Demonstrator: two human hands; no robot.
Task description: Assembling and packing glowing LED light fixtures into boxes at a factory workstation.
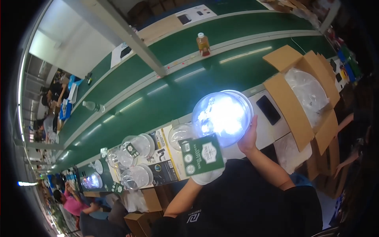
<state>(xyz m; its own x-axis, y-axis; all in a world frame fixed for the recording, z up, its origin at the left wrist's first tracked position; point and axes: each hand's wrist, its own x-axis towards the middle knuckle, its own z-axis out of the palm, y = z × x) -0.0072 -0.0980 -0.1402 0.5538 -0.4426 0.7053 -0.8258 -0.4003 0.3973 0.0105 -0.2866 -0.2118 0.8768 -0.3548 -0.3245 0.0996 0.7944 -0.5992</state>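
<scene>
The lit tub (222, 119), just right of frame centre, could slip if the right hand's (248, 138) fingers, clamped on its edge, loosen, the left hand's (206, 176) grip being untellable behind the card (202, 155).

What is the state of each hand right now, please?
Left hand: partly hidden behind the green card; its grip cannot be told.
Right hand: holding the lit round container at its right side.
</scene>
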